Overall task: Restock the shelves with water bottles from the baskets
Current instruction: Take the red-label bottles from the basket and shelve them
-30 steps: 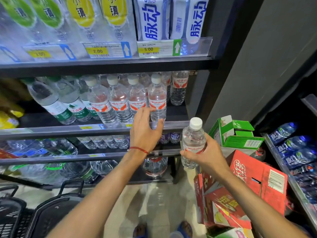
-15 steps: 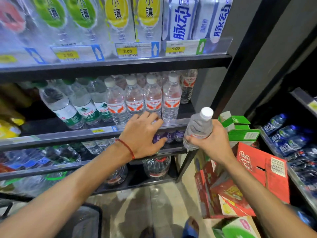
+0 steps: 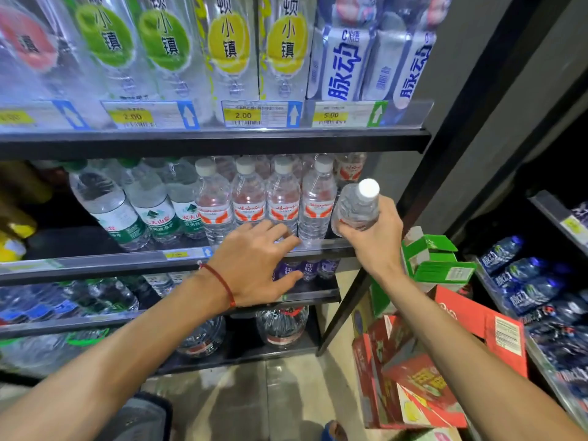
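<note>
Nearest: both forearms reach in from 6 o'clock.

Left hand (image 3: pixel 254 262): palm down, fingers spread and loose, lying over the front rail (image 3: pixel 184 254) of the middle shelf (image 3: pixel 332 245). Its fingertips are at the foot of the red-label bottles (image 3: pixel 283 202). It holds nothing, and we cannot tell whether it presses on them.

Right hand (image 3: pixel 372 241): fingers and thumb curled round the lower body of 1 water bottle (image 3: pixel 358 206). The bottle's base is in the palm, just above the rail at the shelf's right end.

Long axis of the held bottle: tilted, with the white cap toward 1 o'clock and the base toward 7 o'clock. It is not yet upright.

Farther in: 4 red-label bottles stand upright along the front. The held bottle is just beside the rightmost 1, at its 3 o'clock.

Farthest: between that bottle and the black upright (image 3: pixel 410 198) there is a gap, with 1 more bottle (image 3: pixel 350 168) standing deeper in it.

Judgement: the gap lies at 11 o'clock from the right hand, which is the nearer hand. The next move calls for swinging the cap back to 12 o'clock and setting the base down behind the rail.
</note>
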`<state>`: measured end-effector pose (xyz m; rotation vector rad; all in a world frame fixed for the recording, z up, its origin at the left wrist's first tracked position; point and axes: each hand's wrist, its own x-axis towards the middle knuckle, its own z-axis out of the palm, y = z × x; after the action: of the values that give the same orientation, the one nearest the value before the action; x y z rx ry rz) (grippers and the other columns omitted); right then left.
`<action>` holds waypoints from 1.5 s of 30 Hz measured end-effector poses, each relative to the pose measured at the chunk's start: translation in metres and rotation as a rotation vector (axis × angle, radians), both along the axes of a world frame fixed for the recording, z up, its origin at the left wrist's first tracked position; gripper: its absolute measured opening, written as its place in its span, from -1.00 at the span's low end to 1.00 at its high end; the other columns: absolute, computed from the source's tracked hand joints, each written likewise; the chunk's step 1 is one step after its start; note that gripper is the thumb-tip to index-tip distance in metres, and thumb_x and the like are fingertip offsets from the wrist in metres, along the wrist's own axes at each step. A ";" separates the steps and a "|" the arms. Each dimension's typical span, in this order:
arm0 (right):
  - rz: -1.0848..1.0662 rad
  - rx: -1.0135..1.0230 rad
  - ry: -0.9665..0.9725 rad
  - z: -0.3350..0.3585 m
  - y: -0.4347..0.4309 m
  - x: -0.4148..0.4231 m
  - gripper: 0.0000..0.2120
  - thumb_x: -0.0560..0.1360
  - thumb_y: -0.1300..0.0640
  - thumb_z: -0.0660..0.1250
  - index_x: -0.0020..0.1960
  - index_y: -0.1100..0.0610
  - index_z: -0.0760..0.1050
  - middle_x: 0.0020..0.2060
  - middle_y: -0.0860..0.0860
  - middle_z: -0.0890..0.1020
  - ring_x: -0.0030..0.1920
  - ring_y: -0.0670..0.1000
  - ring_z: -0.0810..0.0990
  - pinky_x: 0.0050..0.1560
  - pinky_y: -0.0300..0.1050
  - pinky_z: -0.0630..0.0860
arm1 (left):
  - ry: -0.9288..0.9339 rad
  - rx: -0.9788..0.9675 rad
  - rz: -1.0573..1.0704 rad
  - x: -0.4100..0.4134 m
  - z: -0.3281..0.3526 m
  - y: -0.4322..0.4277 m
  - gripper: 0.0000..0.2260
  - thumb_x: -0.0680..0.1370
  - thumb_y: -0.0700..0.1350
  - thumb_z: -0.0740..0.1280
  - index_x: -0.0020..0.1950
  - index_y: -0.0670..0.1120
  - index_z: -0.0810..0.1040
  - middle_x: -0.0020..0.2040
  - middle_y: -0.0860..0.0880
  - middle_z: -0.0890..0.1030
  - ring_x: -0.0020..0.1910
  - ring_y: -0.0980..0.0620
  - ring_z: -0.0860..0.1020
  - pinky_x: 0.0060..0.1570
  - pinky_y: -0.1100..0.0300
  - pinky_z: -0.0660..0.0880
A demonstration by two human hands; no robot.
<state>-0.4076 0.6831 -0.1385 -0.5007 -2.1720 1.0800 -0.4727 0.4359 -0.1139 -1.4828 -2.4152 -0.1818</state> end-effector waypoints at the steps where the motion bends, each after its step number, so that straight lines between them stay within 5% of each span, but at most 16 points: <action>1: 0.002 -0.014 -0.005 -0.002 0.001 -0.004 -0.40 0.31 0.09 0.70 0.27 0.09 0.55 0.14 -0.03 0.55 0.11 -0.17 0.52 0.11 -0.51 0.38 | -0.011 -0.016 0.006 0.000 -0.001 0.001 -0.47 0.55 0.33 0.21 0.26 -0.04 0.60 0.08 0.00 0.61 0.01 -0.04 0.53 -0.08 0.02 0.50; 4: 0.009 -0.088 -0.044 -0.007 0.007 -0.017 -0.40 0.31 0.04 0.72 0.26 0.07 0.55 0.15 0.01 0.63 0.12 -0.08 0.61 0.19 -0.26 0.52 | -0.048 -0.070 0.042 -0.001 -0.003 0.003 -0.45 0.56 0.35 0.17 0.32 -0.02 0.57 0.09 0.01 0.59 -0.01 -0.03 0.53 -0.08 0.04 0.49; 8: 0.039 -0.165 -0.066 -0.010 0.015 -0.031 -0.44 0.32 0.13 0.71 0.24 0.14 0.57 0.08 -0.03 0.70 0.07 -0.12 0.67 0.06 -0.44 0.51 | -0.092 -0.103 0.091 0.000 -0.004 0.004 -0.43 0.55 0.35 0.15 0.38 0.02 0.51 0.17 0.03 0.56 0.04 -0.01 0.54 -0.02 0.03 0.52; 12: 0.064 -0.165 -0.132 -0.008 0.020 -0.043 -0.36 0.34 0.11 0.70 0.33 0.17 0.53 0.13 -0.04 0.69 0.13 -0.05 0.66 0.19 -0.18 0.55 | -0.121 -0.125 0.120 -0.002 -0.008 0.006 -0.44 0.55 0.35 0.12 0.37 0.03 0.51 0.16 0.04 0.55 0.03 -0.01 0.52 -0.02 0.02 0.51; 21: 0.111 -0.211 -0.214 -0.009 0.025 -0.043 -0.39 0.44 0.12 0.62 0.40 0.17 0.47 0.18 -0.06 0.66 0.17 -0.10 0.62 0.24 -0.17 0.52 | -0.175 -0.132 0.117 -0.006 -0.017 0.013 -0.45 0.53 0.33 0.14 0.39 0.06 0.49 0.13 0.06 0.54 0.07 -0.02 0.53 -0.05 0.01 0.53; 28: 0.092 -0.221 -0.282 -0.014 0.017 -0.038 -0.37 0.49 0.12 0.59 0.47 0.08 0.39 0.27 -0.06 0.62 0.31 -0.06 0.58 0.43 0.09 0.50 | -0.176 -0.121 0.103 -0.009 -0.019 0.014 -0.48 0.52 0.30 0.21 0.37 0.05 0.52 0.09 0.06 0.56 0.00 -0.01 0.54 -0.11 0.03 0.54; 33: -0.039 0.112 -0.399 -0.010 -0.013 0.011 -0.42 0.59 0.08 0.44 0.55 0.10 0.34 0.44 0.06 0.49 0.45 0.09 0.44 0.44 0.00 0.35 | -0.102 -0.111 0.110 -0.009 -0.016 0.007 -0.53 0.50 0.22 0.30 0.31 0.01 0.57 0.15 0.02 0.59 -0.01 -0.04 0.56 -0.15 0.03 0.53; 39: 0.071 0.609 -0.575 -0.014 -0.052 0.057 -0.58 0.54 -0.14 0.33 0.27 0.09 0.60 0.14 0.02 0.62 0.17 0.13 0.57 0.09 0.07 0.57 | -0.037 -0.163 0.115 -0.002 -0.019 -0.013 -0.55 0.54 0.18 0.16 0.28 -0.04 0.56 0.22 -0.05 0.58 0.03 -0.11 0.54 -0.08 -0.03 0.48; 45: 0.249 0.821 -0.518 -0.009 -0.094 0.081 -0.56 0.50 -0.23 0.29 0.18 0.05 0.64 0.11 -0.03 0.63 0.19 0.07 0.57 0.38 0.07 0.40 | -0.080 -0.130 0.161 0.024 -0.032 -0.053 -0.51 0.55 0.18 0.15 0.33 -0.06 0.57 0.20 -0.08 0.60 0.08 -0.15 0.56 0.00 -0.05 0.52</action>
<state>-0.3261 0.5891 -0.1475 -0.1248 -2.9245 0.0795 -0.4484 0.3831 -0.1457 -1.3484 -2.6421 -0.0505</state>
